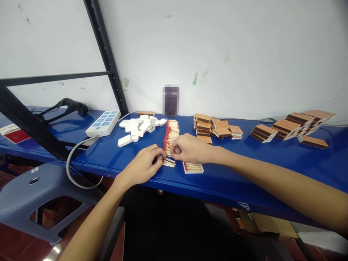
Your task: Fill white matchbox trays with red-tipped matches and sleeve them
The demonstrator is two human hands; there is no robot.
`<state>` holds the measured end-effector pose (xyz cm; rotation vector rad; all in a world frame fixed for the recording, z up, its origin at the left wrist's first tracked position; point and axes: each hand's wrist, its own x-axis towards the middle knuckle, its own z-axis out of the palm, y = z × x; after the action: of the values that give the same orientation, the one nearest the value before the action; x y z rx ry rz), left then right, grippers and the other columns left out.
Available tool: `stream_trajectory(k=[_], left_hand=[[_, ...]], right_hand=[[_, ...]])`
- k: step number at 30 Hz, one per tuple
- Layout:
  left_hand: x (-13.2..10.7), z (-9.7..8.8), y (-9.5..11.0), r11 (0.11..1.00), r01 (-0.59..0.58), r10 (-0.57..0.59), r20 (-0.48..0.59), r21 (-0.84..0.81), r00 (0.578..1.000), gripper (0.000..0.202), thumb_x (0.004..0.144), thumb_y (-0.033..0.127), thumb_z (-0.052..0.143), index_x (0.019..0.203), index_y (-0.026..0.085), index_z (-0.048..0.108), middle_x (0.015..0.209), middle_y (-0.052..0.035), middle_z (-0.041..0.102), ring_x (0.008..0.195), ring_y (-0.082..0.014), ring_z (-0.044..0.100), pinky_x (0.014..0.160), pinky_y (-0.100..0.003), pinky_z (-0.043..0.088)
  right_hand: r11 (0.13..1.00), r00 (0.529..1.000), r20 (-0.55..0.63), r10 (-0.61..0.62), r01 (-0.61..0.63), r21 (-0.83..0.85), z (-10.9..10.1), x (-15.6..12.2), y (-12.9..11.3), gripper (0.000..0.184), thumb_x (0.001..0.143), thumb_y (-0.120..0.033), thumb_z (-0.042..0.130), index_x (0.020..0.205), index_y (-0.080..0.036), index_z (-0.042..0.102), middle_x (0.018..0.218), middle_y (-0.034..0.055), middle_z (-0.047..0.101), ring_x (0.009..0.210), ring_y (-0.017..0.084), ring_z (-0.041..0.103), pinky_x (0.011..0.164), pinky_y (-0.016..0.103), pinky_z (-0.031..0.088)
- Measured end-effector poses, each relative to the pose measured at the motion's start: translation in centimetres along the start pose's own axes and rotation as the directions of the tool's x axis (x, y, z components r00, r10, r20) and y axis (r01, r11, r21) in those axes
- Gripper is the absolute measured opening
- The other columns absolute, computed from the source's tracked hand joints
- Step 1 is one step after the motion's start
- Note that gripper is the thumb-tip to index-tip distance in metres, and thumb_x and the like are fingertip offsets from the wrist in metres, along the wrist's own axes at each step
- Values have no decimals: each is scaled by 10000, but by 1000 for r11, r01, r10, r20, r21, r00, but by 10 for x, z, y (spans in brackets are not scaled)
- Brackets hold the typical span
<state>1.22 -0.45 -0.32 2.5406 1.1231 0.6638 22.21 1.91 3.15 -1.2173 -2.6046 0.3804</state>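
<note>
A long pile of red-tipped matches [172, 131] runs across the blue table in front of me. At its near end my left hand [144, 165] has its thumb and fingertips bent together on the ends of a few loose matches [170, 164]. My right hand [189, 148] comes in from the other side, its fingers curled in a pinch on the pile's near matches; the fingertips are partly hidden. Just below the right hand lies a white matchbox tray [194, 172], partly covered by it, with matches lying side by side inside.
White empty trays [140, 127] lie heaped left of the pile. Brown matchboxes [203, 125] are stacked behind my right hand, with more stacks [293, 125] farther right. A power strip [103, 123], black shelf posts [104, 47] and a grey-blue stool [35, 195] are at left.
</note>
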Motion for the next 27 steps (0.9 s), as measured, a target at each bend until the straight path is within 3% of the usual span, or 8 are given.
stream_trajectory(k=[6,16,27], left_hand=[[0,0,1,1000,-9,9,-10,-12,1000,173,947,185,448,913,187,618,875,-1,574,780,-145,541,722,-284,410],[1,0,0,999,-11,11,-1,36,1000,282,976,213,421,1088,209,680,866,-12,552,784,-155,555,721,-296,414],[-1,0,0,999,-5,5,3,44,1000,337,973,196,415,1145,212,704,884,-24,556,808,-161,569,729,-298,423]], right_hand=[[1000,1000,30,5,-4,-31,0,0,-2,147,741,-107,605,654,-183,695,625,-22,636,571,99,501,567,238,335],[998,999,33,18,-16,-60,-3,-2,-5,183,759,-96,594,632,-174,700,563,-29,545,525,87,371,531,248,279],[998,1000,20,22,-21,-59,-2,-1,-3,165,777,-126,615,674,-188,727,603,-19,618,551,93,458,538,242,300]])
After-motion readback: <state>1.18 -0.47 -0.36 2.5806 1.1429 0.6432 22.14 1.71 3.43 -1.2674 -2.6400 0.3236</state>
